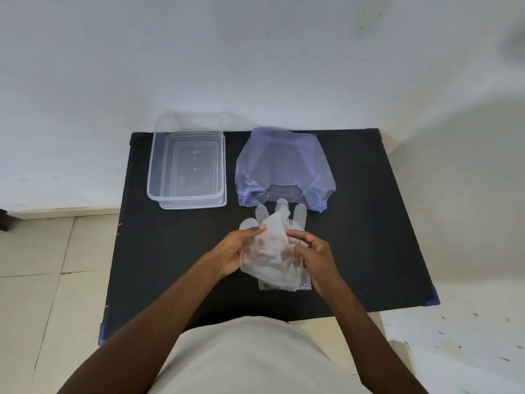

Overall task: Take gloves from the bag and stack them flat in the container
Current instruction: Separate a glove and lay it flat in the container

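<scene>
You hold a small bunch of thin clear gloves [272, 245] over the middle of the black table [170, 251]. Their long way runs from you toward the wall, and the glove fingers point away from you, at the blue bag [284, 163]. The cuff ends hang down near you. No words or labels show on the gloves, the bag or the box.

Your left hand [235, 251] pinches the left edge of the gloves, thumb on top. Your right hand [312, 251] grips the right edge, its fingers curled around the plastic. Both hands are closed on the gloves and sit close together.

The clear container [153, 177] stands at the back left of the table, beside the bag. It has nothing in it.
</scene>
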